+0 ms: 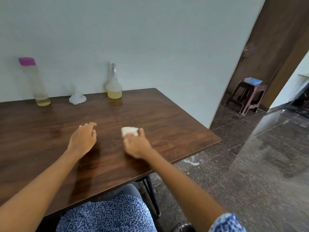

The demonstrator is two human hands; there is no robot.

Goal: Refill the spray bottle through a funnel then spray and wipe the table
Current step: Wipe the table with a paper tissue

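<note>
Wiping stage, judged from the layout: right hand (137, 144) pressing a small white cloth (129, 130) on the table (175, 131).

Right fingers are lying over the cloth's near edge, blurred, so whether curled or flat cannot be told; left hand (83, 139) is resting beside it, fingers loosely bent, holding nothing; spray bottle (114, 84), funnel (77, 97) and pink-capped refill bottle (36, 81) are standing well apart along the far edge by the wall; good wiping probably means flat pressure, overlapping strokes, and keeping clear of the bottles.
</note>
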